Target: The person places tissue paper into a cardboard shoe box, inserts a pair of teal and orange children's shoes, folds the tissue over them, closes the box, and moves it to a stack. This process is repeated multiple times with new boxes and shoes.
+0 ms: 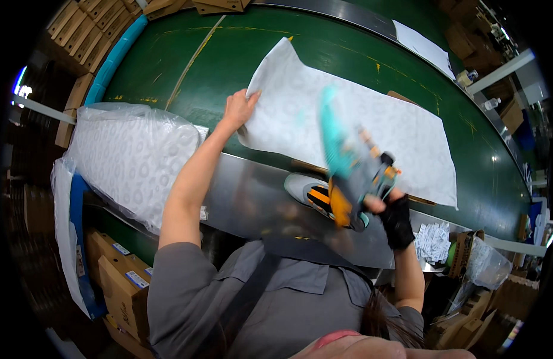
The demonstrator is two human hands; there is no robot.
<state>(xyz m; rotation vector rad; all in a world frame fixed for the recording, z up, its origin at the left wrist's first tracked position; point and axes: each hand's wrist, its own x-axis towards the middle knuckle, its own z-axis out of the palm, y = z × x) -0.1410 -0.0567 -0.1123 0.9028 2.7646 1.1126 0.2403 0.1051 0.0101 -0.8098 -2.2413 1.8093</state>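
Note:
My left hand [240, 109] pinches the left edge of a large white patterned paper sheet [402, 140], whose far corner stands up. The sheet lies over something with brown cardboard edges showing beneath it. In my right hand [395, 209], which wears a black fingerless glove or wrist wrap, is a grey and orange sneaker [339, 152] with a teal sole, tilted above the paper and smeared by motion. A second sneaker [301, 186], grey with orange and black, rests on the metal edge of the bench just below the sheet, partly hidden by the held one.
A stack of patterned paper [133, 155] in clear plastic lies at left on the green bench [193, 72]. Several cardboard boxes [124, 287] stand low left, others far left beside a blue padded rail [116, 57]. Small white slips [433, 242] lie at right near a clear bag [489, 263].

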